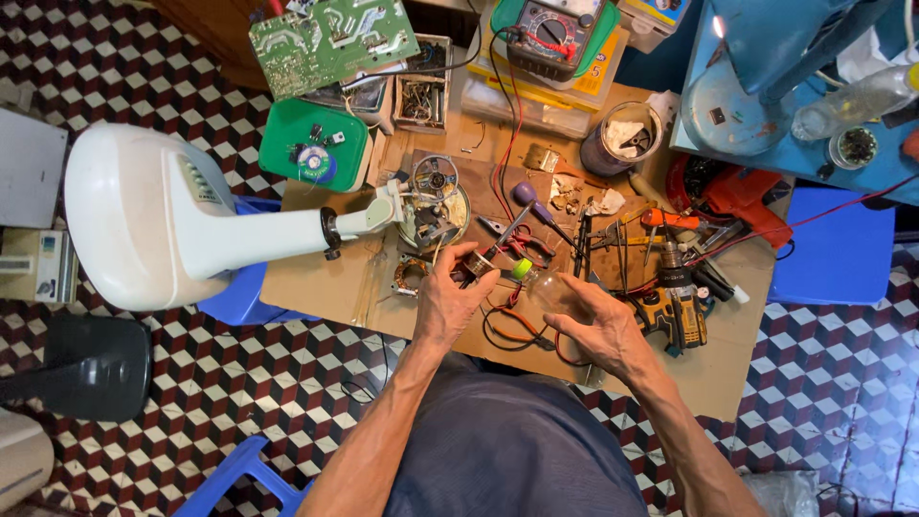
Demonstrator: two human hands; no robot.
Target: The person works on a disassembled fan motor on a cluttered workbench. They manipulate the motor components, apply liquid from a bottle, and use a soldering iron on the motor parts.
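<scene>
I'm looking straight down at a cluttered worktop (335,287) covered with brown cardboard. My left hand (450,302) is clenched around a small motor (476,265), a dark metal lump with what looks like copper winding, held just above the cardboard near the middle of the worktop. My right hand (598,325) is curled round a clear plastic bottle (548,287) with a yellow-green cap (521,270), the cap end pointing at the motor and nearly touching it.

I judge the motor dense and stiff for its size, with fine wires that could snag or tear, so the solid outer body is the place to pinch it, not the windings. The bottle looks light, soft-walled and a little slippery; a grip round its belly suits it, gentle enough not to squeeze out the contents. I cannot quite tell whether the cap is on or off.

Just beyond the hands lie pliers (522,244) with red handles and a purple-handled screwdriver (531,203). A white fan body (144,215) lies on its side to the left, and a yellow cordless drill (675,306) sits to the right.
</scene>
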